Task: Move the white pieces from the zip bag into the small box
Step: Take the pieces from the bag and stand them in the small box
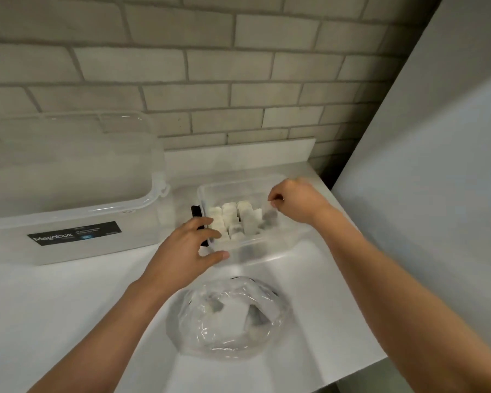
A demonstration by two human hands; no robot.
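Bracing looked right: left hand [187, 245] lay nearly flat, fingers spread, against the latch end of the small clear rigid plastic box [267, 252], thumb on its front wall, gripping nothing. Right hand [295, 199] hovered over the box's right side, fingers curled; a blurred piece sat just under the fingertips, couldn't tell if pinched or loose. Chunky blocky white pieces [230, 219] sat packed in rows at the left end, so best to lower each one into the free right end, not drop it. Crumpled soft clear zip bag [227, 333] lay near on the matte white worktop [68, 307], more white inside
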